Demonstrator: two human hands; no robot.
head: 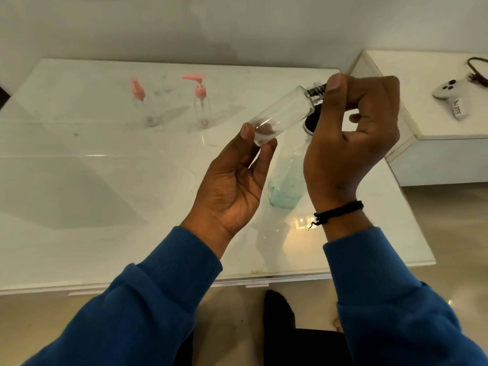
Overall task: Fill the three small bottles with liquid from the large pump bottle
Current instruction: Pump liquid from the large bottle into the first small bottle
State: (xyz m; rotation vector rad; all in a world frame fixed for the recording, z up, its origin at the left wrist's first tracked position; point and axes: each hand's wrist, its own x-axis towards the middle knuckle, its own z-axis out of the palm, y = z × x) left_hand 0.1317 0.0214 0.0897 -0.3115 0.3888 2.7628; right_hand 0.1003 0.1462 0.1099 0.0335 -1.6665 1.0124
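The small clear bottle [280,113] is held up in the air above the surface [79,180], tilted with its base low to the left and its neck high to the right. The left hand [235,180] pinches its base between thumb and fingertips, palm turned up. The right hand [351,143] grips the dark cap [315,91] at the neck, thumb and fingers curled round it; a black thread band [338,211] circles that wrist. Both arms wear blue sleeves [163,299].

Behind the right hand stands the large pump bottle [286,178], clear, with pale blue-green liquid low in it and its dark head mostly hidden by the hand. Two more small bottles stand well apart from it at the far left of the surface: one with a pink spray cap [144,107] and, to its right, one with a pink pump top [202,107]. Both look clear, and their fill cannot be told.

The surface is a white, glossy slab with smudges and a warm light reflection near its front right edge. To its right sits a lower white block [435,149] carrying a white game controller [451,97] with a dark cord. A plain pale wall [237,27] rises behind, and a beige floor [449,220] shows at the right and below.
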